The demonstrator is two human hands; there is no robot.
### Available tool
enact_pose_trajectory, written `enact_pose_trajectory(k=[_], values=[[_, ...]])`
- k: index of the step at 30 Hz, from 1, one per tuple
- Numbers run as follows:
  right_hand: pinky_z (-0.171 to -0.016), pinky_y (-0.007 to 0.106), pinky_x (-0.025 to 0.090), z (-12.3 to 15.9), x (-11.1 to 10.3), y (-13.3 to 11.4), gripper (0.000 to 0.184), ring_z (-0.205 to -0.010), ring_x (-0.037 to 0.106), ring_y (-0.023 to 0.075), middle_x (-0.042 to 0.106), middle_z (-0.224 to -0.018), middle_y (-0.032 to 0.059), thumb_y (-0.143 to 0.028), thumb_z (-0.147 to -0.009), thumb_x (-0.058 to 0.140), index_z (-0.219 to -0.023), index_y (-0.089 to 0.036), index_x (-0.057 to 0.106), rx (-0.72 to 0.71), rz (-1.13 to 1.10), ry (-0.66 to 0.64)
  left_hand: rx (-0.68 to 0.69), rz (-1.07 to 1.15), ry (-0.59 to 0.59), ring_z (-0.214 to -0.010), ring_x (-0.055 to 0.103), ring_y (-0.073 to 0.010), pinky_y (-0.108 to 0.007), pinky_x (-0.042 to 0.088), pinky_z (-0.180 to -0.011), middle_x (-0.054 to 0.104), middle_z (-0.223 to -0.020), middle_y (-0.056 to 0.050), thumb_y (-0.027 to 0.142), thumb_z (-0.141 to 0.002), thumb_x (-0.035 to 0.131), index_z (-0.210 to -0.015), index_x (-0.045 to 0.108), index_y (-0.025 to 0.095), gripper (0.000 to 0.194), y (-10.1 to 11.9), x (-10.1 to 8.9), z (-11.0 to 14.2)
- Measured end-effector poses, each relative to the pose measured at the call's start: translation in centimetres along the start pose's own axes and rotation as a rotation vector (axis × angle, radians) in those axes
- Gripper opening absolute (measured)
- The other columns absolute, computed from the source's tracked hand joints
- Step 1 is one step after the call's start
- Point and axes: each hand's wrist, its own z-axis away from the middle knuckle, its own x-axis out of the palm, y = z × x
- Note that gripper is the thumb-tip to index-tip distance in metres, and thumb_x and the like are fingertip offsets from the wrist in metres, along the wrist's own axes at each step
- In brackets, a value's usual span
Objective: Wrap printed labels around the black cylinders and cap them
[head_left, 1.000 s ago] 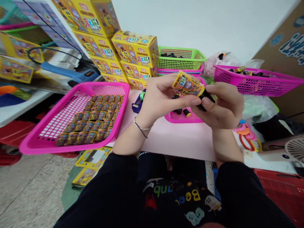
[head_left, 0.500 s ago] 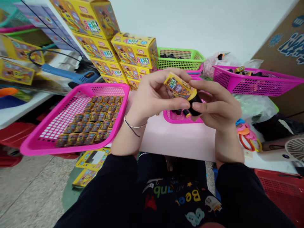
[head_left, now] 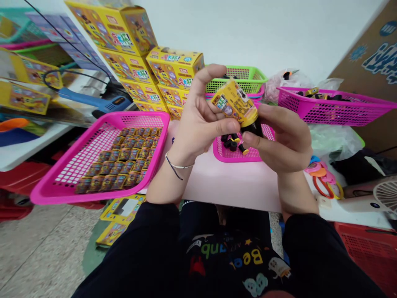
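Note:
Between my hands is a small yellow-labelled cup (head_left: 234,103) with a black end, tilted above the table. My right hand (head_left: 282,136) pinches the black end between thumb and fingers. The thumb of my left hand (head_left: 201,111) rests on the label's lower edge; its index finger is raised and curled, and other fingers are partly hidden behind the cup. Below and behind the hands lies a pink basket (head_left: 221,155) with several black pieces with yellow rims (head_left: 245,150). On my left, a larger pink basket (head_left: 40,194) holds rows of similar labelled cups (head_left: 116,167).
Yellow printed boxes (head_left: 173,68) are stacked at the back. A blue heat-gun-like tool (head_left: 87,99) lies at left. A green basket (head_left: 248,74) and another pink basket (head_left: 307,105) stand behind. Coloured tape rings (head_left: 322,186) and a fan (head_left: 386,192) are at right.
The cup has turned, showing a different side of its label. My left index finger has lifted off its top, and my right fingers have shifted on the black end.

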Motion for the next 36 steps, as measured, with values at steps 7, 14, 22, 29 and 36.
enact_pose_trajectory(k=[7,14,22,29,36], values=[[-0.101,0.029,0.070,-1.5,-0.8,-0.3,0.041,-0.118,0.080,0.0160,0.077,-0.118,-0.0061,-0.015,-0.096,0.082,-0.134,-0.031,0.076,-0.373,0.134,0.289,0.168,-0.059,0.010,-0.096,0.084,-0.0154,-0.022,0.069,-0.081,0.077,-0.104,0.004,0.038,-0.072,0.105,-0.119,0.064,0.025,0.064,1.7,0.8,0.1],[-0.096,0.032,0.073,-0.5,-1.7,-0.2,0.044,-0.117,0.082,0.0168,0.079,-0.120,-0.0049,-0.033,-0.106,0.073,-0.148,-0.038,0.063,-0.192,0.015,0.125,0.259,-0.196,-0.122,-0.109,0.084,-0.0243,-0.031,0.073,-0.092,0.086,-0.117,-0.005,0.040,-0.074,0.102,-0.120,0.088,0.030,0.049,2.7,0.4,-0.9],[-0.097,0.031,0.074,-1.5,-3.3,1.2,0.033,-0.123,0.079,0.0187,0.076,-0.124,-0.0035,-0.016,-0.100,0.074,-0.130,-0.031,0.075,-0.572,0.190,0.093,0.133,-0.279,-0.258,-0.111,0.082,-0.0304,-0.044,0.072,-0.099,0.084,-0.122,-0.003,0.044,-0.072,0.101,-0.122,0.086,0.046,0.052,4.0,-0.7,-1.0],[-0.097,0.030,0.074,-1.6,-3.5,0.8,0.030,-0.123,0.079,0.0193,0.074,-0.123,-0.0020,-0.014,-0.100,0.074,-0.127,-0.026,0.076,-0.591,0.175,0.067,0.240,-0.268,-0.298,-0.111,0.082,-0.0296,-0.043,0.072,-0.095,0.083,-0.123,-0.004,0.039,-0.077,0.099,-0.129,0.085,0.041,0.055,4.0,-0.4,-0.9],[-0.101,0.030,0.073,-1.4,-3.6,1.1,0.031,-0.127,0.077,0.0198,0.073,-0.125,-0.0010,-0.013,-0.098,0.076,-0.126,-0.025,0.077,-0.629,0.180,0.075,0.319,-0.203,-0.317,-0.091,0.083,-0.0230,-0.038,0.072,-0.081,0.083,-0.107,-0.003,0.054,-0.071,0.102,-0.117,0.089,0.035,0.051,3.4,-0.5,-2.3]])
